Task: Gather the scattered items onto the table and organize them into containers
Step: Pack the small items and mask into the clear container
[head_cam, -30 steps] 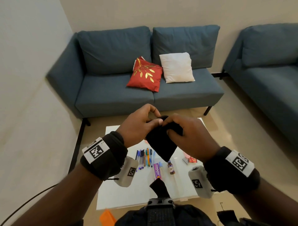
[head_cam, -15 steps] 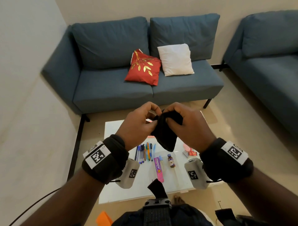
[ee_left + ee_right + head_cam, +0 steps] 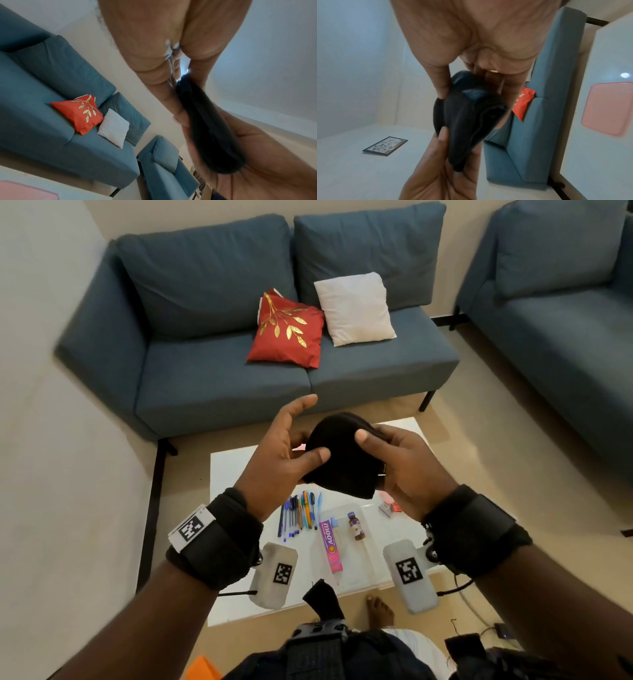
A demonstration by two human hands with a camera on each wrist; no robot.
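Both hands hold the black pouch (image 3: 339,457) above the worktop (image 3: 239,470), left hand (image 3: 277,460) pressing its side, right hand (image 3: 397,467) gripping it, likely opening it, with pens (image 3: 301,513) probably next in.

Head view downward; wrist views close

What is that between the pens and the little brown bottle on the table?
A pink tube marked "moov" lies between the pens and the bottle, on the white table. The head view shows it.
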